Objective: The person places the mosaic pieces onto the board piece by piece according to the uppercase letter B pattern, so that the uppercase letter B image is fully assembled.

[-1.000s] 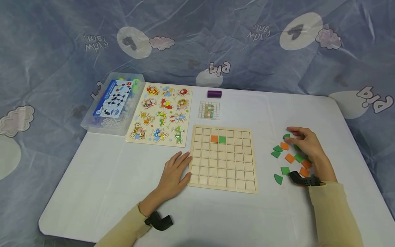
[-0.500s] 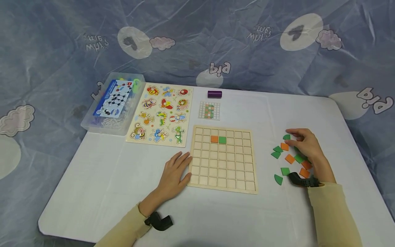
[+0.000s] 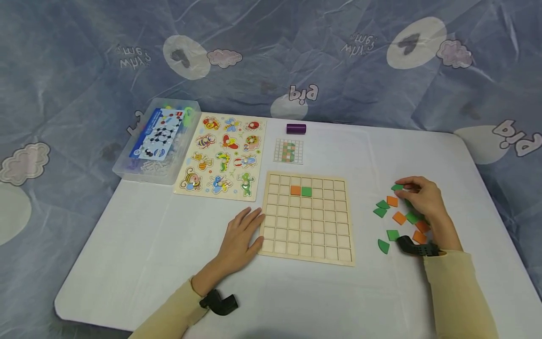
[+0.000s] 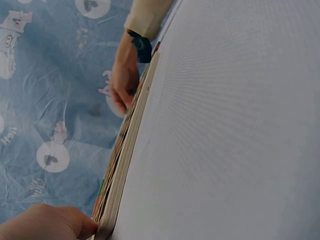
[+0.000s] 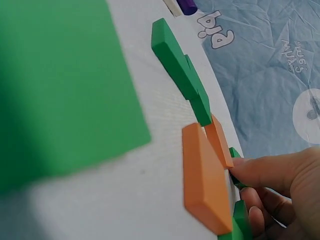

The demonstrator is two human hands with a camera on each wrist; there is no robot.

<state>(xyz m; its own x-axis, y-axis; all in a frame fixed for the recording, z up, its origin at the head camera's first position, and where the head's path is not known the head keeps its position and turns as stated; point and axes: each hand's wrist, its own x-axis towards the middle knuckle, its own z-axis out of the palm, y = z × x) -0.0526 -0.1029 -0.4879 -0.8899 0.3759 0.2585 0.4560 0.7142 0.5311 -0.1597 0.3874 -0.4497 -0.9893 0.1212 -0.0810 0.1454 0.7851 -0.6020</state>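
Observation:
My left hand [image 3: 241,241] lies with fairly straight fingers against the left edge of a wooden grid board [image 3: 306,261]. One orange square tile [image 3: 295,190] and one green square tile [image 3: 306,191] sit side by side in its second row. Over the loose pieces at the right, my right hand [image 3: 423,197] pinches a green quarter-circle tile [image 3: 397,187] between thumb and fingers. In the right wrist view, the thumb and fingers of the right hand [image 5: 287,180] partly cover that piece. Several orange tiles [image 3: 399,218] and green tiles [image 3: 392,235] lie below and left of this hand.
A small pattern card [image 3: 289,151] and a purple cylinder [image 3: 296,129] lie behind the board. To the left are an insect puzzle board [image 3: 218,193] and a clear plastic box [image 3: 157,141] with a blue label. A patterned blue cloth hangs behind the white table.
The right thumb and fingers have closed on the green quarter-circle tile, which now looks tilted between them. My left hand stays at the board's edge.

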